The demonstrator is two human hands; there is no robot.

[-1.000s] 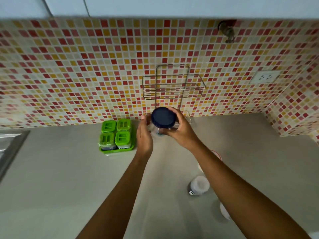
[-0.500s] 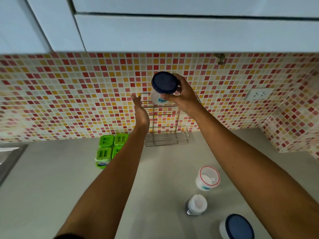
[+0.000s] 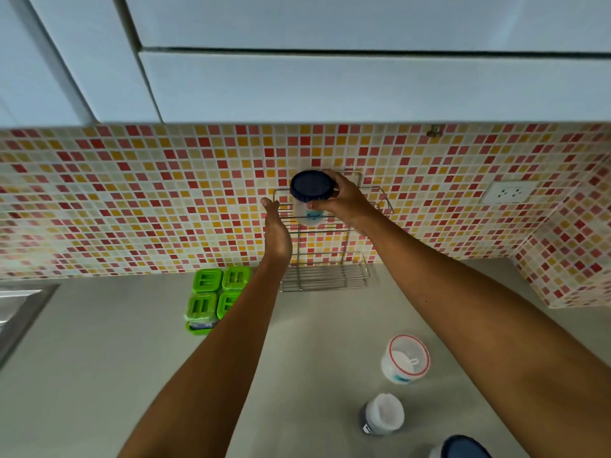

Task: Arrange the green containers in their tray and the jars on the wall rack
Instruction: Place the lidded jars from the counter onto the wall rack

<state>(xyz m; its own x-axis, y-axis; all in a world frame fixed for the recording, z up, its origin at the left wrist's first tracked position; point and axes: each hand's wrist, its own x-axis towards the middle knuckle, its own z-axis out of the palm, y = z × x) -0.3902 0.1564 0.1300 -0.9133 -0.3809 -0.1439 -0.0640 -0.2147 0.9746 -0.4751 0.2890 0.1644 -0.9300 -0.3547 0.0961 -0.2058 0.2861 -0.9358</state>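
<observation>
A clear jar with a dark blue lid (image 3: 312,188) was gripped by the right hand (image 3: 344,203), fingers wrapped round the lid's far side and the thumb pressed against the jar's body just above a small blue label; the jar was held at the upper shelf of the wire wall rack (image 3: 377,206), though whether its base was resting on the wires could not be told. The left hand (image 3: 277,231) was raised just left of the jar, flat and unclenched, nothing held in it, its fingertips near the shelf's left corner; contact with the rack could not be judged. The rack's lower shelf (image 3: 325,276) was seen bare of jars, close above the grey counter (image 3: 99,375). 4 green containers (image 3: 216,292) were seated in a 2-by-2 block in their green tray (image 3: 196,329), against the tiled wall (image 3: 132,200), left of the rack. On the counter to the right, 3 more jars were stood well apart from the rack: 1 with a red-rimmed lid (image 3: 406,358), 1 with a white lid (image 3: 383,414), and 1 with a blue lid (image 3: 463,447), cut off by the bottom edge.
</observation>
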